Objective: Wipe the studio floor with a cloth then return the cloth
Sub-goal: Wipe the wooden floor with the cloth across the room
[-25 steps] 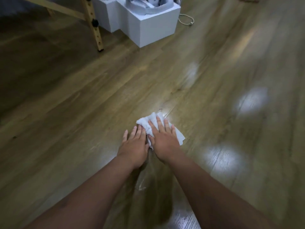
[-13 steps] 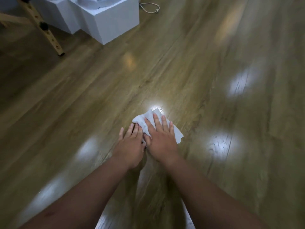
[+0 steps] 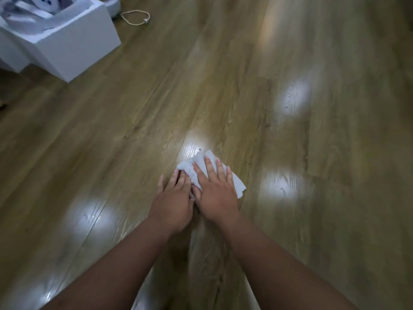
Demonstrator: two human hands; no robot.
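A crumpled white cloth (image 3: 196, 166) lies flat on the glossy wooden floor (image 3: 257, 97) at the centre of the head view. My right hand (image 3: 215, 193) presses on top of it with straight, spread fingers and covers most of it. My left hand (image 3: 174, 198) lies beside it on the left, its fingertips on the cloth's left edge and the rest of the hand on the floor. Both forearms stretch forward from the bottom of the view.
A white box (image 3: 69, 43) with white and grey items inside stands on the floor at the far left. A pale looped cord (image 3: 135, 17) lies on the floor beyond it. Bright light patches reflect off the planks around my hands.
Both hands have slid the cloth over the floor, to the right of the white box. The wooden easel leg has left the view on the left.
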